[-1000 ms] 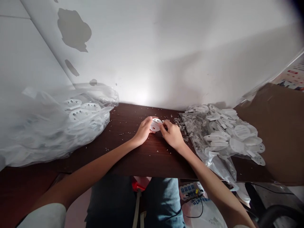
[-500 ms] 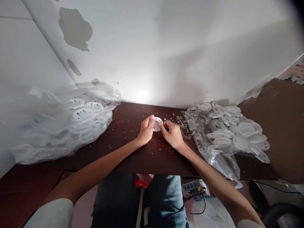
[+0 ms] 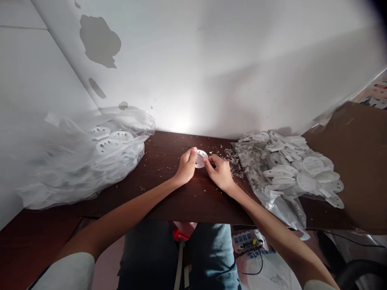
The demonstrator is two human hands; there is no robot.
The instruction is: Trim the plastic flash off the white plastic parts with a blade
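Between my hands, just above the dark table, is a round white plastic disc (image 3: 200, 159) with small slots in it. My left hand (image 3: 186, 166) grips its left edge, the thumb on top. The fingers of my right hand (image 3: 220, 170) are closed at the disc's right edge, thumb and forefinger pinching there. Whether a small piece sits in that pinch is too small to make out. Tiny clear plastic bits (image 3: 234, 159) lie heaped just right of my right hand.
On the left, a clear plastic bag (image 3: 78, 173) holds many white discs with dark small parts. At right, a pile of white plastic discs (image 3: 308, 173) lies on another clear bag. A brown cardboard box (image 3: 359, 161) stands beyond it. Below the dark table (image 3: 181, 205) is a power strip (image 3: 246, 241).
The view has shifted very slightly. Both hands keep their hold on the disc, with hardly any visible movement.
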